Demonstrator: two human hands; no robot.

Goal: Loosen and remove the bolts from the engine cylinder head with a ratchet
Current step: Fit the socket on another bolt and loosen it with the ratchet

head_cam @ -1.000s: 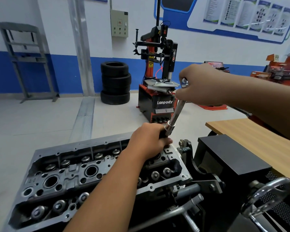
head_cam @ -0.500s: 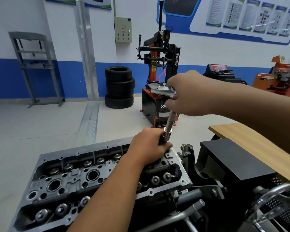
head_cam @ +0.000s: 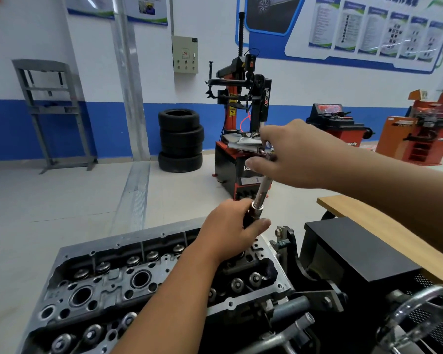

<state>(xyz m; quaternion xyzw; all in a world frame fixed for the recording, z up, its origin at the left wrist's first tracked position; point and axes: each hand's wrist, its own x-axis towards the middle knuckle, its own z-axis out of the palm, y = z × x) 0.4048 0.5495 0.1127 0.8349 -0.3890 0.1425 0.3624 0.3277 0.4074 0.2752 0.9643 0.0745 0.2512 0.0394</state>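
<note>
left hand (head_cam: pixel 232 228) wrapped tight around the dark lower part of the ratchet (head_cam: pixel 260 194), fingers curled, thumb laid across the front just under the knurled silver collar. gripping low, right above the right end of the cylinder head (head_cam: pixel 149 274), with the tool's tip hidden behind the palm, so cannot tell whether seated on a bolt. right hand (head_cam: pixel 296 155) higher up, curled loosely round the top of the same tool, index finger stretched forward and thumb below, pinching the blurred upper end. silver shaft running up and slightly right between the two hands, tilted a little off upright.

cylinder head lying long across the lower left, held at its right end by a black engine stand (head_cam: pixel 356 254). open bores and valve tops showing along its upper face; round-headed bolts (head_cam: pixel 244 281) visible near its right end, just beside the left forearm. clear handwheel (head_cam: pixel 420 318) at the lower right corner of the stand. wooden worktop (head_cam: pixel 348 208) behind the stand, its near left corner showing beneath the right forearm.

further back on the floor: stack of tyres (head_cam: pixel 180 140) against the blue-and-white wall, red and black tyre changer (head_cam: pixel 241 118) just right of it, partly behind the right hand, grey metal frame (head_cam: pixel 53 113) at far left.
</note>
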